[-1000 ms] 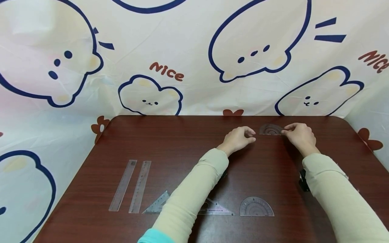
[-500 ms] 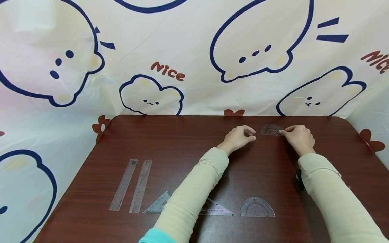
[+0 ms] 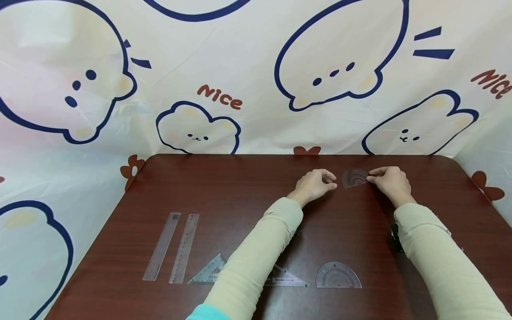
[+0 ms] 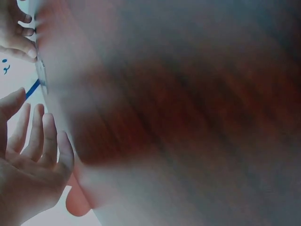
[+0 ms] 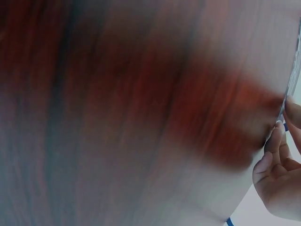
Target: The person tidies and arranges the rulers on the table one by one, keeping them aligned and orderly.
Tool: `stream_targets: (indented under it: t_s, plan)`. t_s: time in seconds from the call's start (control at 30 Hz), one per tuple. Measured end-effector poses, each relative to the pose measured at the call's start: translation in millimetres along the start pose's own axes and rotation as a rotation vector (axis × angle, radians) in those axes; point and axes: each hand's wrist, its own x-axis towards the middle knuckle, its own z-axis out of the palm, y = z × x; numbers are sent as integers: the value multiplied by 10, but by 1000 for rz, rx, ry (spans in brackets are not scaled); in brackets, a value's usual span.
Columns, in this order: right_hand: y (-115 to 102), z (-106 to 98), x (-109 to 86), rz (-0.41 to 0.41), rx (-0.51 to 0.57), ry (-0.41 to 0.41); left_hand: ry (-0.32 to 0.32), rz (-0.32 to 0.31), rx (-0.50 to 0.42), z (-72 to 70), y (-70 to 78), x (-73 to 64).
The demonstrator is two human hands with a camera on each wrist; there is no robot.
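Near the back edge of the table, my right hand [image 3: 392,183] pinches the right corner of a clear protractor [image 3: 354,178] between thumb and fingertips. The protractor is tilted, its left end lower in the head view. In the right wrist view the fingers of my right hand [image 5: 281,160] grip its thin edge [image 5: 295,70]. Just left of the protractor is my left hand [image 3: 314,185], holding nothing, its thumb and fingers apart and loosely bent. The left wrist view shows my left hand [image 4: 35,160] with fingers spread and a gap to the protractor [image 4: 42,75].
Two clear rulers, a left one [image 3: 162,246] and a right one [image 3: 184,249], lie on the brown table [image 3: 240,178]. A set square [image 3: 210,271] and another [image 3: 286,278] are partly hidden by my left sleeve. A second protractor [image 3: 338,275] lies near the front. Patterned cloth [image 3: 256,66] hangs behind.
The far protractor, flat-edged and level before, has turned so its left end swings toward me, with my right hand still pinching it. My left hand has barely moved.
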Motion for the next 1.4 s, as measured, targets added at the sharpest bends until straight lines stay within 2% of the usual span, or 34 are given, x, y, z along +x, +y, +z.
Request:
stream_targets:
  t_s: [0.13,0.3,0.6,0.8,1.1,1.4]
  plan:
    - [1,-3,-10,-40,-7,-25,0,16,17,37,10,-1]
    - [2,13,-21,-96,-31,-70,9,5,74,107,43,5]
    - [-11,57,-11,-156,-39,-73,10,29,208,191,117,41]
    - [-53,121,-36,-169,-27,-62,-4,11,258,195,122,36]
    - [-97,152,-46,-194,-27,-45,-38,21,307,193,115,39]
    - [-36,127,-94,-137,-3,7,-73,40,340,199,124,17]
